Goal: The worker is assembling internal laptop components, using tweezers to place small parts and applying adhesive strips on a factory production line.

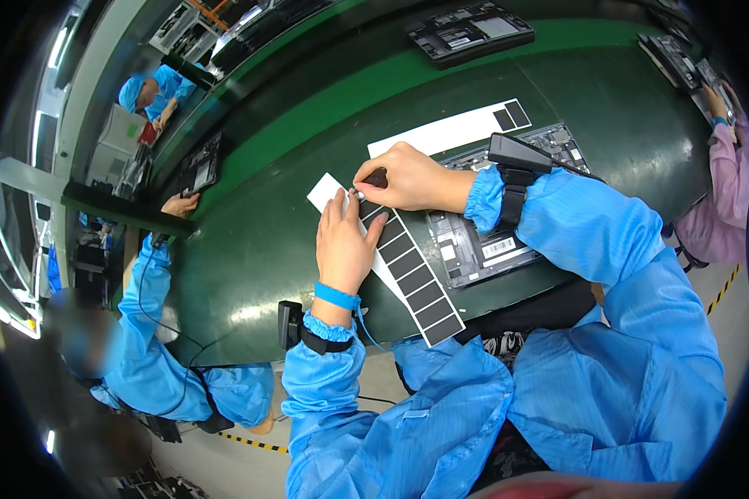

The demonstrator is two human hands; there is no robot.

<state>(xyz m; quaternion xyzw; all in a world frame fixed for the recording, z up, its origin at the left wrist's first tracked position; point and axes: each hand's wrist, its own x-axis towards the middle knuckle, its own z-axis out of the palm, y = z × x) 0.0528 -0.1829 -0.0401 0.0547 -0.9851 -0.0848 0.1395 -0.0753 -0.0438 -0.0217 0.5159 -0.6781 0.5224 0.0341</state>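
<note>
My left hand (345,249) lies on a white backing sheet with its fingers stretched out, thumb beside a column of black rectangular stickers (409,264). Just right of its fingertips, my right hand (412,179) is closed in a pinch at the sheet's upper end. A small dark object (378,177) shows between its fingers, too covered to name exactly. The white end of the sheet (328,190) sticks out beyond my left fingers. Under my right forearm lies an opened laptop base (483,259) with its inner parts exposed, partly hidden by the sleeve.
A second white strip (429,137) with a few black stickers lies beyond the laptop base. Farther back sits another laptop base (470,35) on the green table (266,266). Co-workers handle laptop parts at left (201,170) and right (707,79).
</note>
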